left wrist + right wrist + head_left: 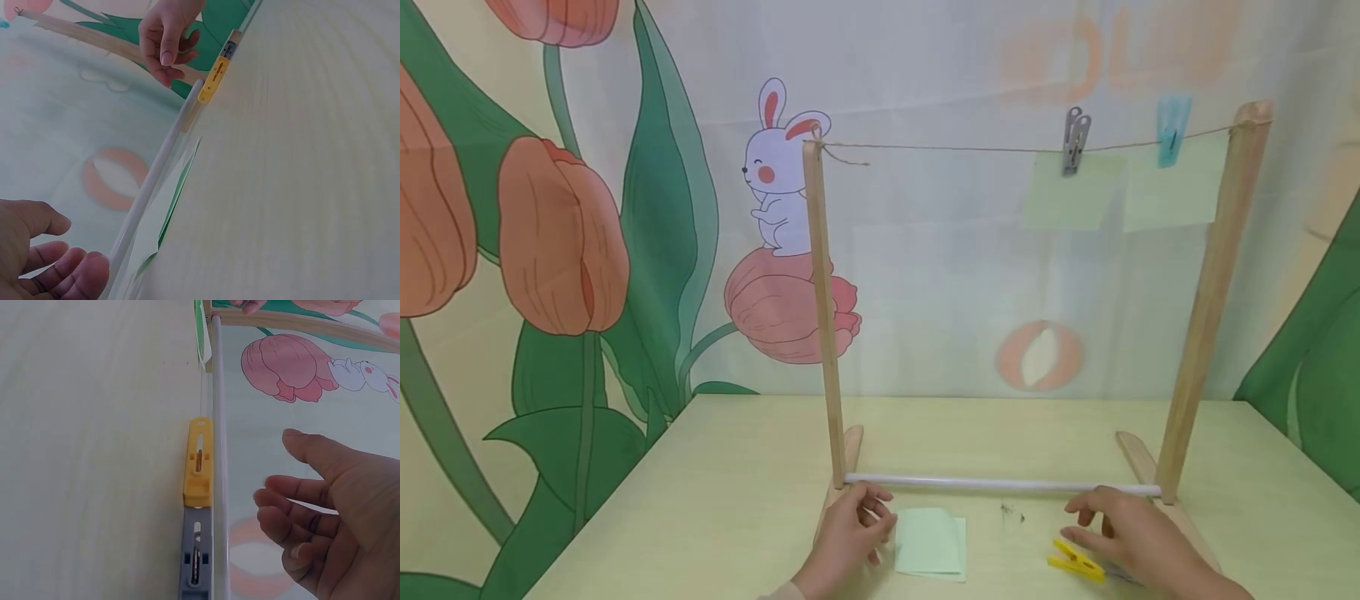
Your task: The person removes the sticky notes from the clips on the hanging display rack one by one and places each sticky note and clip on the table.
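My left hand (850,529) hovers just left of a small stack of pale green paper sheets (928,542) on the table, its fingers loosely bent and holding nothing. The top sheet has a lifted edge, seen in the left wrist view. Over at the right, my right hand (1127,533) is above a yellow clothespin (1075,560), fingers relaxed with nothing between them. Behind the yellow one lies a grey clothespin (195,562), mostly hidden by the hand in the head view. Two green sheets hang from a string (955,149), one under a grey clothespin (1075,143), the other under a blue clothespin (1172,132).
Wooden posts stand at left (826,317) and right (1206,317), carrying the string between their tops. A white rod (1000,484) joins them low down, just behind the hands. Small dark specks (1011,509) show on the table (700,500). A printed curtain (925,292) hangs behind.
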{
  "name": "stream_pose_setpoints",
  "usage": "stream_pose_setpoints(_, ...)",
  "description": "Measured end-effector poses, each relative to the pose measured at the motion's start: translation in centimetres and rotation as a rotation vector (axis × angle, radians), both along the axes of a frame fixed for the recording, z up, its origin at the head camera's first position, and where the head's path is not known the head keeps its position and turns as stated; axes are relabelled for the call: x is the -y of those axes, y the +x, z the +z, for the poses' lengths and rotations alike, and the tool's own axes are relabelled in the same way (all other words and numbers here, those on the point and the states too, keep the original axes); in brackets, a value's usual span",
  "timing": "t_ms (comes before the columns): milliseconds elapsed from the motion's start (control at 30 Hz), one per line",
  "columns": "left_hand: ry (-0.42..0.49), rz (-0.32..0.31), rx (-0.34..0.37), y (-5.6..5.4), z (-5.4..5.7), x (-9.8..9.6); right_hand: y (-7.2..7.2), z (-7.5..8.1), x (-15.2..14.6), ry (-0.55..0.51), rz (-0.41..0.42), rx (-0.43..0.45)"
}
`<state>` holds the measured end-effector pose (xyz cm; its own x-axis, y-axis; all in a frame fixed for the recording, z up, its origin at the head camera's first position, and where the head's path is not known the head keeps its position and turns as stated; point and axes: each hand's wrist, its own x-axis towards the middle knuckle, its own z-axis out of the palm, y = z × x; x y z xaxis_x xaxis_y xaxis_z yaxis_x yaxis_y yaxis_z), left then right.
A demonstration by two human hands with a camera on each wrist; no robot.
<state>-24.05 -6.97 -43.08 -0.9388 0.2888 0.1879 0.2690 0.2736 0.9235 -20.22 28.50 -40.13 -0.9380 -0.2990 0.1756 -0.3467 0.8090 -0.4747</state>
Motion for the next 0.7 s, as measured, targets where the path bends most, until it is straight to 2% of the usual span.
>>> stream_pose_setpoints(200,-0.007,0.012,-0.011,0.0,0.4,0.3,0.2,0.5,0.1,-0.002,-0.012,-0.050)
stream_pose_setpoints(267,-0.007,0.016,-0.017,0.0,0.6,0.4,0.2,0.8,0.2,-0.011,-0.020,-0.046)
stream_pose_setpoints(500,-0.002,0.020,-0.060,-0.2,1.0,0.2,0.4,2.3,-0.1,-0.086,-0.067,0.050)
stream_pose_setpoints(700,0.007,0.029,-0.074,-0.1,1.8,-0.2,0.3,3.7,-0.6,-0.093,-0.037,0.012)
